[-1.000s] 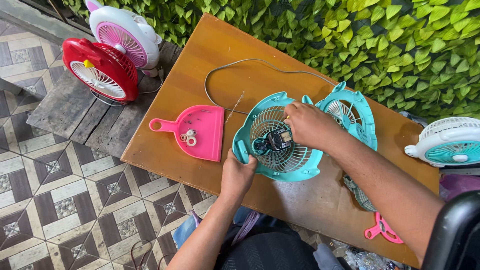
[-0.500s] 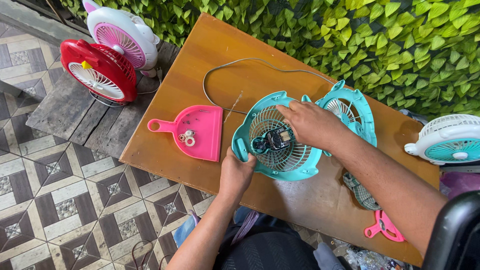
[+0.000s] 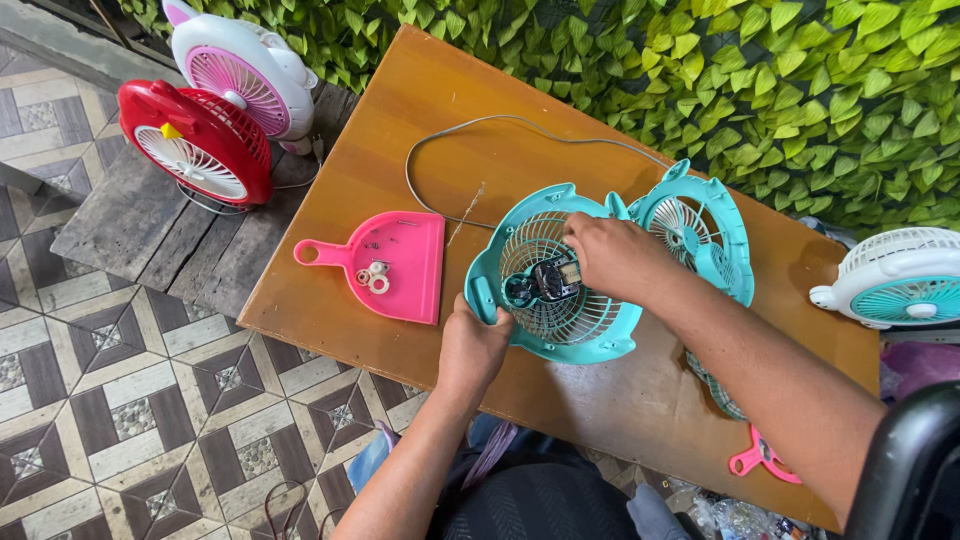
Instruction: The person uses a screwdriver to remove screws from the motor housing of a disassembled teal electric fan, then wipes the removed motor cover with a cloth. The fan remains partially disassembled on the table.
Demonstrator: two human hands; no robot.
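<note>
Teal fan shell on the bench, both our hands on it.

Our left hand [image 3: 472, 345] has a closed grip on the near-left rim of the teal fan housing [image 3: 556, 290], which lies flat near the front edge of the wooden bench [image 3: 420, 110]. Our right hand [image 3: 610, 255] rests on the grille, fingers curled at the dark motor unit [image 3: 545, 283] in the centre; we can't tell if that grip is closed on it. Second teal grille [image 3: 700, 230] just behind, touching. Pink dustpan [image 3: 395, 265] to the left holds small white rings [image 3: 372, 277]. Grey cable [image 3: 480, 125] loops behind. Red fan [image 3: 195, 145] and pink-white fan [image 3: 240, 70] sit well apart on the planks.
</note>
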